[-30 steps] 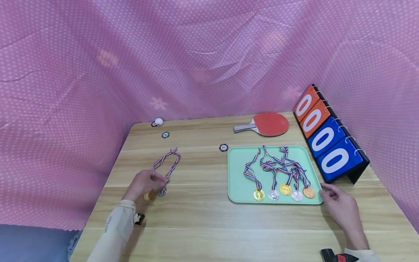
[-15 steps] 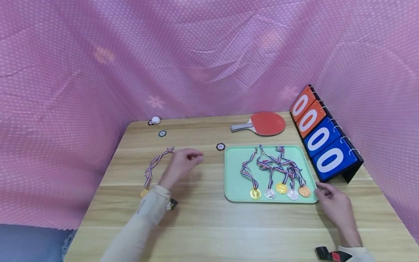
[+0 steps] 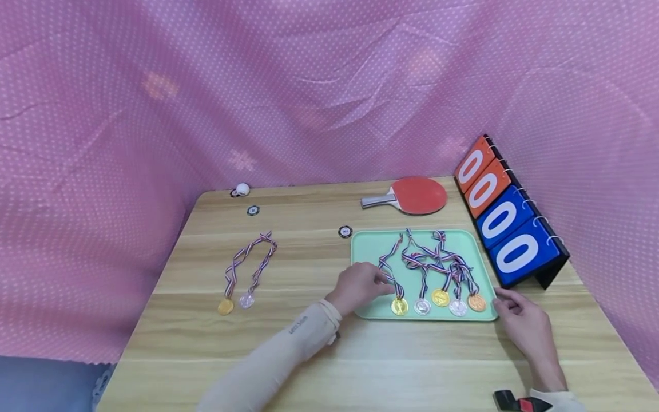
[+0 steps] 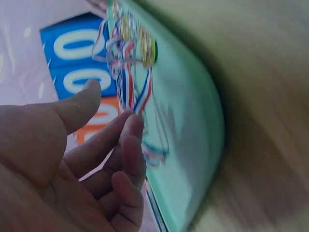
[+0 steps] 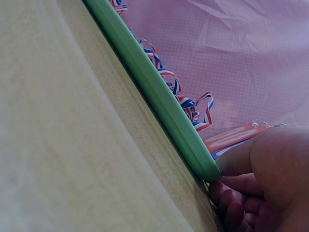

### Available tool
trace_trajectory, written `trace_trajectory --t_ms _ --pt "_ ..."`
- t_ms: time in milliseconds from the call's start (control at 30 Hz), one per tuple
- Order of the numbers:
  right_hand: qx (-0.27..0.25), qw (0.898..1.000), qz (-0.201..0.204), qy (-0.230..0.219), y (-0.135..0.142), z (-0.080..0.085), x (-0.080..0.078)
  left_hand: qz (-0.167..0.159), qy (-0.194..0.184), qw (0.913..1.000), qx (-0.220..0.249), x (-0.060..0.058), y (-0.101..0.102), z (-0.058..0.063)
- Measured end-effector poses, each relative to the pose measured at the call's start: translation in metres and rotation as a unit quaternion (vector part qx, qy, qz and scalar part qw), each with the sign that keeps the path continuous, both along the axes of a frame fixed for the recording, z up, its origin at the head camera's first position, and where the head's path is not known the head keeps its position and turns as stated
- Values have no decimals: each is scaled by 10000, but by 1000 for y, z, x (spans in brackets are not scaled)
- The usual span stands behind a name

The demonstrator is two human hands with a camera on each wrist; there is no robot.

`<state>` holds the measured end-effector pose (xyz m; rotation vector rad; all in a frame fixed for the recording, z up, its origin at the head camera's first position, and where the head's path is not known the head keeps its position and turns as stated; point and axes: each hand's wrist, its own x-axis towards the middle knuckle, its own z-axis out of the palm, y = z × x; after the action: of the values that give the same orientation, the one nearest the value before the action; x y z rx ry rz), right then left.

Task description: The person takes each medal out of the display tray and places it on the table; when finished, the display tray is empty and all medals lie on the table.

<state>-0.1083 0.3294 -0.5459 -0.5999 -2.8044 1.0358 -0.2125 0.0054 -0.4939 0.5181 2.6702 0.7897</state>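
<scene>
My left hand is over the left side of the mint-green tray, beside the ribbon of the leftmost gold medal. In the left wrist view its thumb stands apart from the fingers, with nothing held between them. My right hand pinches the tray's near right corner, thumb above and fingers under the rim. On the tray lie several medals with striped ribbons, among them a silver medal and a bronze medal. A gold medal and a silver medal lie on the table at left.
A flip scoreboard showing zeros stands right of the tray. Behind the tray lies a red table tennis paddle. Round chips and a white ball sit toward the back. Pink cloth surrounds the wooden table.
My left hand has let go of the silver medal at left, leaving it beside the gold one, and has moved right to above the tray. My right hand stays at the tray's corner.
</scene>
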Motion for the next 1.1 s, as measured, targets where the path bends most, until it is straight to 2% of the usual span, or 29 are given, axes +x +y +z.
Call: trace_trajectory --t_ms 133,433,733,933,1100 --pt "-3 10000 29 22 1 0 0 -169 311 9993 -70 3 13 -5" --pt "-10 10000 18 47 2 -1 0 -135 266 9996 -26 6 24 -19" --pt "32 9996 41 278 2 -5 -1 -64 546 9984 104 10 26 -29" --pt "-30 9997 3 233 2 -6 -1 14 579 9980 262 11 24 -33" --pt "-34 9997 -2 227 3 -7 0 178 528 9968 578 10 20 -33"
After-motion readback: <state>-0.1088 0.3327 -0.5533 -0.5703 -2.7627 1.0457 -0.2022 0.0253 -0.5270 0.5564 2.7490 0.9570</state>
